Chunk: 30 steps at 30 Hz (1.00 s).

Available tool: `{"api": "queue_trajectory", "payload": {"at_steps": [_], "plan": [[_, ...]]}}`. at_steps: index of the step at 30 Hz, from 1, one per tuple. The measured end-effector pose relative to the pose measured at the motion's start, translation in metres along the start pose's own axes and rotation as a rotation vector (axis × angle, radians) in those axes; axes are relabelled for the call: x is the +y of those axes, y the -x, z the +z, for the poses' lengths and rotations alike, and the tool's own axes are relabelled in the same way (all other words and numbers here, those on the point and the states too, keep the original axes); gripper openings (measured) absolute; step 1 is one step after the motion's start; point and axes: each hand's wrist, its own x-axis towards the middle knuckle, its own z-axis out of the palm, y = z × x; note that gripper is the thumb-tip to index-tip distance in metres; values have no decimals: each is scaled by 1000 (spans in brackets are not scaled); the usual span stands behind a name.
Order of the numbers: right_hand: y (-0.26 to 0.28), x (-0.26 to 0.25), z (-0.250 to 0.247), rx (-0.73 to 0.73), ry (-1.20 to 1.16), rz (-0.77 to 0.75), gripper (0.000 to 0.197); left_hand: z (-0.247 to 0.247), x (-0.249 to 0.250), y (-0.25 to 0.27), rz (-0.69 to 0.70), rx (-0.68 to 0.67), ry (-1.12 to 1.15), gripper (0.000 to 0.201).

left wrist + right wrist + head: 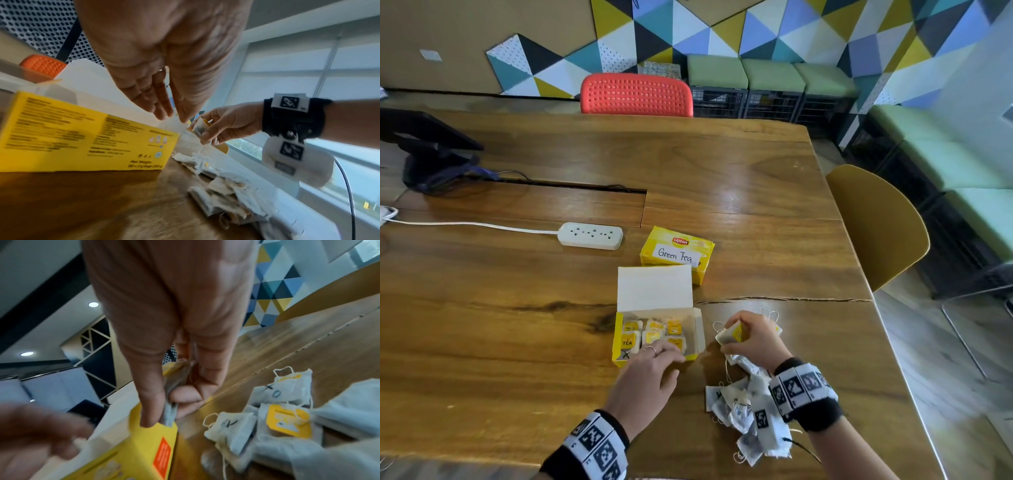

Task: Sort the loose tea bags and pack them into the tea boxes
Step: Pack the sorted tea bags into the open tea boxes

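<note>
Right hand (pixel 751 337) pinching a tea bag (pixel 730 334) just right of the open yellow tea box (pixel 619 337), left hand (pixel 650 371) fingers straight over its near edge, loose tea bags (pixel 746 411) heaped on the bench (pixel 517 325), closed Green Tea box (pixel 677 251) behind

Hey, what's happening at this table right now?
A person is packing tea bags into boxes. The right hand pinches one tea bag just right of the open box, which already holds several. The left hand rests open at that box's front edge. More loose tea bags lie piled nearby; the Green Tea box sits closed behind.
</note>
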Motion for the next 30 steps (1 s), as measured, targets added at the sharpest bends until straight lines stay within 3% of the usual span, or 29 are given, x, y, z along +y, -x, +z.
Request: {"api": "queue_trajectory", "payload": {"at_steps": [6, 10, 14, 19, 22, 25, 27, 30], "plan": [[45, -11, 22, -87, -99, -53, 75, 1, 28, -10, -64, -8, 359, 25], [59, -18, 28, -69, -177, -98, 89, 10, 29, -15, -98, -37, 408, 19], [54, -12, 15, -51, -296, -47, 70, 7, 24, -17, -154, 25, 460, 10], [22, 3, -6, 87, 180, -24, 29, 2, 16, -22, -357, 46, 622, 21], [6, 1, 5, 66, 325, 28, 28, 0, 11, -24, -465, 29, 836, 43], [-2, -6, 16, 25, 437, 92, 36, -9, 21, -24, -533, 23, 1037, 25], [-4, -9, 18, 16, 440, 136, 40, -13, 25, -24, -515, 23, 1053, 20], [-4, -14, 17, 9, 353, 149, 28, -18, 22, -25, -508, 13, 997, 16]]}}
